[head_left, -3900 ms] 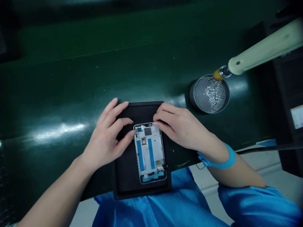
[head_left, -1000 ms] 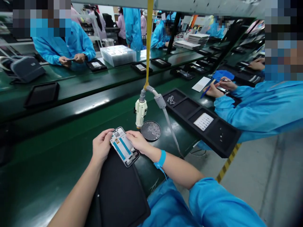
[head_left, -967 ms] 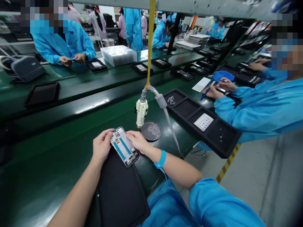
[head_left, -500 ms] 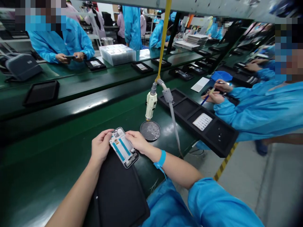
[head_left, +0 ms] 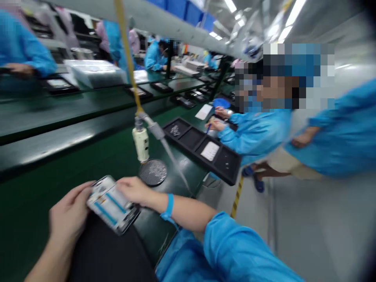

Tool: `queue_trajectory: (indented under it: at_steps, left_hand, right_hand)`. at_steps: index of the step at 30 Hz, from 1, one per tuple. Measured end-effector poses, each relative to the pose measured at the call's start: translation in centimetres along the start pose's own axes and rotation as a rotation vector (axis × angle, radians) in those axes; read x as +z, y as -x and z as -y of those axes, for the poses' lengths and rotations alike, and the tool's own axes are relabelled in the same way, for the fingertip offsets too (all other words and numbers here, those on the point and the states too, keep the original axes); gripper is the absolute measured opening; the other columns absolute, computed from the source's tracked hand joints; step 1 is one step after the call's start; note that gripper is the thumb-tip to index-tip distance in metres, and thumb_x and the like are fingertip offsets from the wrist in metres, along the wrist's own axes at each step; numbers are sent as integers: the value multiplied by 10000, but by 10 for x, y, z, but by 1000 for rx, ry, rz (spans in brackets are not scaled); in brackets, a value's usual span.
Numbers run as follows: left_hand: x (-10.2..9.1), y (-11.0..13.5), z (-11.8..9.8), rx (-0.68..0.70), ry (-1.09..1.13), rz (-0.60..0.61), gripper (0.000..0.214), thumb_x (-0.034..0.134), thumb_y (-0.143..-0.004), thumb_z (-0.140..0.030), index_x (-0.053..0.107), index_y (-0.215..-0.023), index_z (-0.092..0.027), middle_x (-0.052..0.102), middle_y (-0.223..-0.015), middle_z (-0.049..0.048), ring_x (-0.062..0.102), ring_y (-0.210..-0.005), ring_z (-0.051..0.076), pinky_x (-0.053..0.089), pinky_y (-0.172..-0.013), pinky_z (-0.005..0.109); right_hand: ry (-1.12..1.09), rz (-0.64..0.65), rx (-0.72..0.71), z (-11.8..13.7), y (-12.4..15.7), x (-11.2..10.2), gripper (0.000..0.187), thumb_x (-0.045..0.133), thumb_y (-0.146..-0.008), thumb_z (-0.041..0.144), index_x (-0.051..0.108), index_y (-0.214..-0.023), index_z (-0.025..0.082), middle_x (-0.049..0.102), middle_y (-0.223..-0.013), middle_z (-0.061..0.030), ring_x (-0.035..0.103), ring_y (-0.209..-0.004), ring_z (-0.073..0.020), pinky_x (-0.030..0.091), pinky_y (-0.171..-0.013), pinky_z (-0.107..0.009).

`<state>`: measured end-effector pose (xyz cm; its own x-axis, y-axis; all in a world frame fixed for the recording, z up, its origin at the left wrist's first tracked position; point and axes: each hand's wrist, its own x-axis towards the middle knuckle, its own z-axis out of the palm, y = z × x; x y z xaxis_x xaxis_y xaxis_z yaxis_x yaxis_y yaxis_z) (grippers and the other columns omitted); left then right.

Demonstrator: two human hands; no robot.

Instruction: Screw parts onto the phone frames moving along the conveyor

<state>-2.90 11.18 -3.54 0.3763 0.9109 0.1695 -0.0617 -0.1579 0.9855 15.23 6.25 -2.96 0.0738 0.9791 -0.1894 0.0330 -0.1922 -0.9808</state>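
Between my two hands is an opened phone body [head_left: 113, 205], its inner side up, with two blue strips along its white middle. The fingers of my left hand [head_left: 69, 211] grip its left edge. My right hand [head_left: 135, 190], with a blue band on the wrist, pinches its upper right edge. Beneath the phone lies a black tray [head_left: 108, 250]. Just beyond my right hand, a cream electric screwdriver [head_left: 141, 145] hangs from a yellow cord, its tip at a round black dish [head_left: 152, 172] of small shiny screws.
A long black compartment tray [head_left: 202, 150] holds a white sheet and small parts. To its right a co-worker [head_left: 258, 129] works with a blue tool; another person [head_left: 346, 137] stands behind. Trays with phones and a clear plastic box [head_left: 95, 74] line the green bench [head_left: 88, 152].
My view has swung to the right, so the bench things appear further left and a standing person has come into sight. Both hands still hold the phone body.
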Motion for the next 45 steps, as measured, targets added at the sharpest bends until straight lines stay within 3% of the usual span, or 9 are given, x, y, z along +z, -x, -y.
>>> queue_trajectory:
  at_steps: [1,2,3,10,20,28,35,40,45]
  left_hand:
    - [6,4,-11,-105,-131,-241,146,702,-837,-274,793,-939,-327,767,-783,-69,665,-615,160,443,-447,211]
    - [12,7,-19,-119,-178,-345,119,722,-796,-275,795,-888,-254,768,-800,-27,644,-619,155,442,-462,208]
    - [17,9,-23,-142,-186,-351,167,720,-795,-301,795,-920,-220,761,-796,-2,624,-603,149,446,-478,213]
    - [21,17,-19,-207,4,-256,336,756,-752,-435,797,-953,-169,766,-871,61,652,-687,161,511,-630,253]
    - [25,19,-27,-212,299,-58,246,846,-737,-408,819,-877,-207,761,-766,28,628,-586,108,499,-557,206]
    - [23,19,-20,-159,280,40,182,790,-845,-382,823,-962,-246,784,-883,24,665,-677,105,526,-644,200]
    - [21,20,-15,-67,97,83,205,716,-914,-372,808,-1057,-258,792,-1045,43,726,-869,162,556,-776,246]
    - [26,22,-21,30,-32,116,271,691,-912,-386,794,-1101,-220,788,-1087,66,740,-965,225,574,-857,308]
    - [31,22,-27,9,-50,163,279,656,-936,-390,789,-1095,-203,789,-1008,62,735,-938,220,566,-882,317]
  right_hand:
    - [-21,-1,-10,2,5,0,135,576,-849,200,690,-779,178,604,-679,37,507,-641,-114,380,-577,-208]
    - [-45,6,-20,3,8,-1,144,563,-860,212,692,-812,170,617,-711,28,509,-658,-114,381,-589,-211]
    - [-71,9,-31,3,10,-2,154,554,-869,230,693,-852,165,629,-739,21,510,-667,-114,384,-597,-213]
    - [-236,147,-180,2,31,-11,322,641,-847,423,678,-1032,162,674,-816,-16,587,-705,-136,485,-642,-245]
    - [-292,287,-265,5,56,-17,537,672,-908,409,530,-1393,227,645,-717,28,593,-590,-125,526,-564,-258]
    - [-206,269,-306,7,63,-20,560,659,-926,370,498,-1447,244,603,-693,41,545,-572,-108,469,-530,-244]
    - [-207,302,-398,9,64,-18,583,637,-938,268,451,-1491,290,520,-638,85,474,-516,-67,402,-493,-198]
    - [-110,276,-392,12,67,-17,596,650,-915,242,471,-1484,228,486,-596,98,414,-483,-62,387,-471,-199]
    - [-23,244,-422,13,69,-14,577,655,-900,215,497,-1455,213,509,-589,104,436,-475,-57,409,-475,-193]
